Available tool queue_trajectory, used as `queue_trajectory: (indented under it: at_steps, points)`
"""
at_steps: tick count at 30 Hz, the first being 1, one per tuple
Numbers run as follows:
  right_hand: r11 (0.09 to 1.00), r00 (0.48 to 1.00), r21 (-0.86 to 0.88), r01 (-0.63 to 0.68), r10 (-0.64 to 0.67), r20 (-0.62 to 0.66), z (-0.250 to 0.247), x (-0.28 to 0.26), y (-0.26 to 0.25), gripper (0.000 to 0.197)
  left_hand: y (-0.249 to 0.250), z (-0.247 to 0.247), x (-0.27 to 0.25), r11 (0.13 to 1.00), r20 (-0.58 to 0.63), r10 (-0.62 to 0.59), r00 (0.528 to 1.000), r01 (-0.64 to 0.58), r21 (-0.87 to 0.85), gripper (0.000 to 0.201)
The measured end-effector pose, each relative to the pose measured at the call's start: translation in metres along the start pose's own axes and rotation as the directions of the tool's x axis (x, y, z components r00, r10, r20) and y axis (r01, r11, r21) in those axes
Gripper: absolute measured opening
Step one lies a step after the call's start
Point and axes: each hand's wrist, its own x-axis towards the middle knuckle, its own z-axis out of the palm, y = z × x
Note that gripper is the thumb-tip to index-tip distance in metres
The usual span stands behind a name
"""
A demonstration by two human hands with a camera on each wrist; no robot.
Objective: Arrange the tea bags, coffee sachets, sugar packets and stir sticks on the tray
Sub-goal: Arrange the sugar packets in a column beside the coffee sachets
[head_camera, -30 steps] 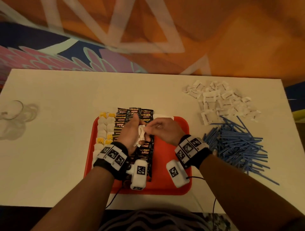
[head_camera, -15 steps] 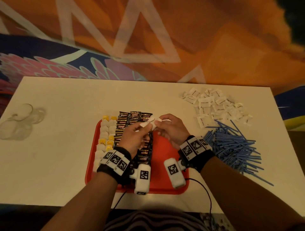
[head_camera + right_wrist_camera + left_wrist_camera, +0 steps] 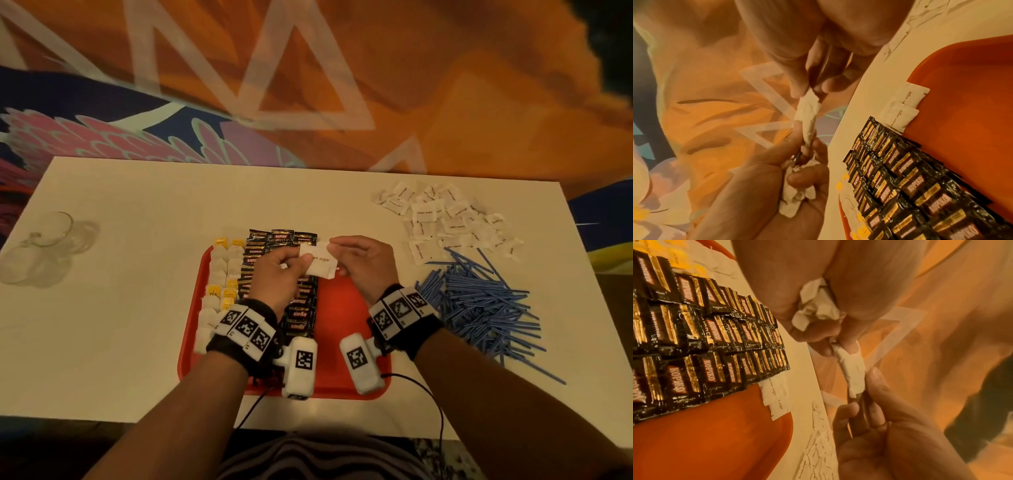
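So there's one white sugar packet (image 3: 320, 265) held up above the red tray (image 3: 337, 308), stretched between both hands. The left hand (image 3: 277, 274) pinches its left end between thumb and fingertips, and the right hand (image 3: 363, 265) pinches the other end the same way. From the left wrist view you can see the left hand also has a crumpled bunch of more white packets (image 3: 813, 309) tucked into its palm, fingers curled round them. So both sets of fingers are closed narrow on paper, none spread wide.

Under the hands, two sugar packets (image 3: 902, 108) reading "brown sugar" already lie overlapping at the far edge of the tray, right next to the coffee. The black coffee sachets (image 3: 301, 308) sit in overlapping columns down the middle-left of the tray, and the tea bags (image 3: 221, 284) with yellow tags run in rows just left of them. The right part of the tray is bare red.

Out on the white bench (image 3: 137, 274), the loose pile of sugar packets (image 3: 445, 222) is at the far right, and the heap of blue stir sticks (image 3: 479, 308) lies just in front of it, right of the tray. Some clear glasses (image 3: 44, 246) are over at the left edge.
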Motion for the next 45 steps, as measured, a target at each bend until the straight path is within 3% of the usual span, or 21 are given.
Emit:
queue_trajectory:
  at_steps: [3, 5, 11, 14, 18, 23, 31, 34, 36, 41, 45]
  points:
    - [0.994, 0.989, -0.008, -0.11, 0.11, 0.099, -0.001, -0.001, 0.002, 0.022, -0.002, 0.001, 0.001, 0.999, -0.004, -0.001, 1.0, 0.001, -0.05, 0.007]
    - [0.982, 0.968, -0.08, -0.17, 0.181, 0.172, 0.0, -0.001, 0.007, 0.019, -0.003, 0.001, 0.003, 0.997, -0.01, -0.011, 1.0, 0.01, -0.075, 0.003]
    - [0.975, 0.963, -0.1, -0.199, 0.214, 0.164, -0.001, 0.005, 0.017, 0.012, -0.011, 0.001, 0.011, 0.997, -0.058, 0.057, 0.997, -0.053, 0.063, 0.01]
    - [0.968, 0.958, -0.132, -0.212, 0.233, 0.167, -0.005, 0.011, 0.026, 0.017, -0.014, 0.001, 0.013, 0.994, -0.071, 0.031, 0.997, -0.024, 0.106, 0.018]
    - [0.926, 0.957, -0.287, -0.245, 0.278, 0.083, -0.021, 0.028, 0.046, 0.01, -0.019, -0.005, 0.017, 0.991, -0.103, -0.084, 0.991, 0.094, 0.098, 0.022]
    - [0.816, 0.942, -0.494, -0.299, 0.334, -0.019, -0.04, 0.061, 0.082, 0.037, -0.022, -0.016, 0.018, 0.983, -0.106, -0.148, 0.983, 0.158, 0.094, 0.016]
    - [0.77, 0.919, -0.511, -0.383, 0.374, -0.126, -0.038, 0.097, 0.101, 0.029, -0.037, -0.037, 0.021, 0.969, -0.134, -0.21, 0.969, 0.224, 0.103, 0.014]
    - [0.698, 0.927, -0.616, -0.365, 0.337, -0.167, -0.033, 0.104, 0.104, 0.014, -0.038, -0.042, 0.024, 0.966, -0.147, -0.229, 0.962, 0.244, 0.091, 0.013]
    - [0.627, 0.935, -0.699, -0.344, 0.296, -0.195, -0.031, 0.106, 0.107, 0.017, -0.038, -0.042, 0.025, 0.963, -0.151, -0.237, 0.96, 0.253, 0.093, 0.014]
    - [0.611, 0.936, -0.709, -0.352, 0.258, -0.242, -0.029, 0.1, 0.1, 0.028, -0.035, -0.039, 0.029, 0.955, -0.146, -0.269, 0.952, 0.284, 0.091, 0.015]
    - [0.632, 0.981, -0.75, -0.195, 0.129, -0.147, -0.029, 0.098, 0.098, 0.027, -0.032, -0.035, 0.031, 0.952, -0.147, -0.281, 0.948, 0.295, 0.083, 0.015]
